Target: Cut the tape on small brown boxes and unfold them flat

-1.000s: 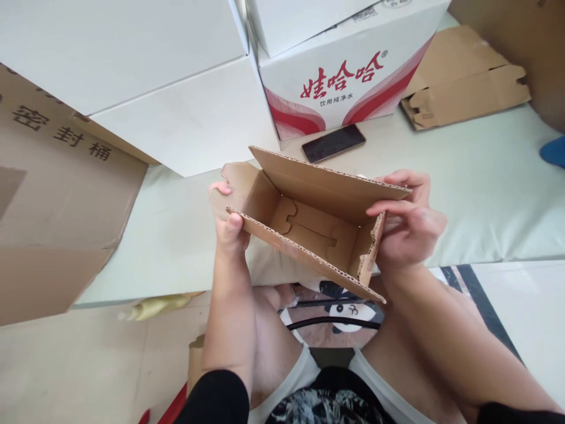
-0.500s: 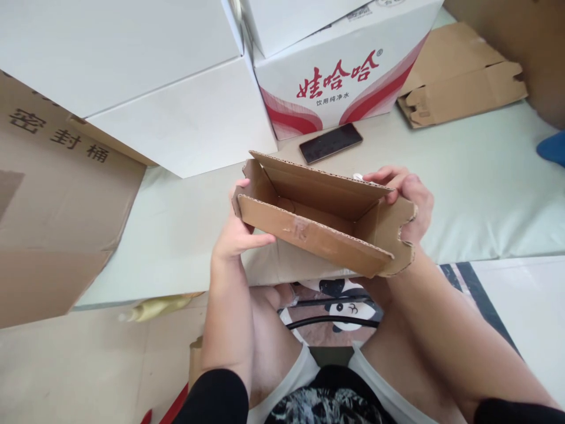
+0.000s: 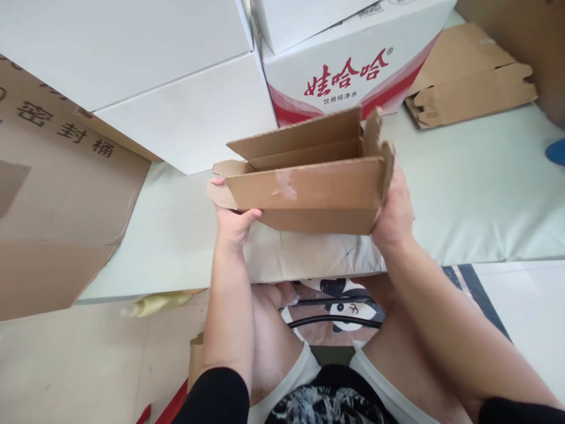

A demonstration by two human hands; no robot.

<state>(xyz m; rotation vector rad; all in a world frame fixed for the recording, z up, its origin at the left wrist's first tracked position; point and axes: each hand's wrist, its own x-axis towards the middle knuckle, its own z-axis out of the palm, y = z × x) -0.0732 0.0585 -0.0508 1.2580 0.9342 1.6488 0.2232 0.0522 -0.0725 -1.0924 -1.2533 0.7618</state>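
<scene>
I hold the small brown carton above the pale table, left hand gripping its left end, right hand clasping its right; I judge I am folding flaps; next, tucking them needs steady pressure.

Can't see the inside of the small cardboard box at all, its near wall blocks it. The right hand has its fingers tucked behind the box's right end, and the left hand only shows a thumb and a fingertip past the left flap. The printed white carton has its lower part hidden behind the box and its top cut off by the frame. The big brown carton runs off the left edge, and the blue thing at the right edge is too clipped to identify.
</scene>
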